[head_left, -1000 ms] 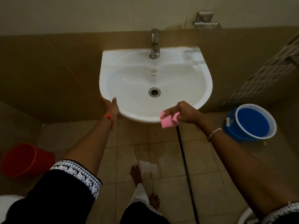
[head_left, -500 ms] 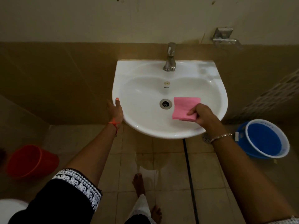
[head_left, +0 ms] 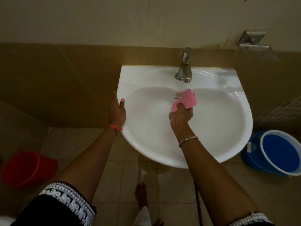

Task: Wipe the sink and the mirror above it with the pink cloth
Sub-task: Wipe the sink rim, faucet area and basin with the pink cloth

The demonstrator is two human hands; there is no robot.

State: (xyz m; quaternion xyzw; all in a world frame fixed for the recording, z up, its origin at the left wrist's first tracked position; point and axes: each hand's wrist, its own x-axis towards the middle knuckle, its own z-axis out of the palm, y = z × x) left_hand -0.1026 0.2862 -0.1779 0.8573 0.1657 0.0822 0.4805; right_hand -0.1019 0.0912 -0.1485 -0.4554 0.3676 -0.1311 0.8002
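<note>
A white wall-mounted sink (head_left: 228, 111) fills the middle of the view, with a steel tap (head_left: 184, 69) at its back. My right hand (head_left: 180, 117) is inside the basin, shut on the pink cloth (head_left: 185, 101), which presses against the back wall of the bowl just below the tap, beside the overflow hole. My hand covers the drain. My left hand (head_left: 117, 111) rests flat on the sink's left rim, thumb on top of the edge. No mirror is in view; only bare wall shows above the sink.
A blue bucket (head_left: 276, 154) stands on the tiled floor at the right, a red bucket (head_left: 27, 168) at the left. A metal holder (head_left: 252, 40) is fixed to the wall at the upper right. A dark hose (head_left: 198, 207) and my bare foot (head_left: 141, 196) are below the sink.
My right hand carried the cloth from the sink's front edge into the basin and up toward the tap. The left hand stayed on the left rim. The camera moved closer.
</note>
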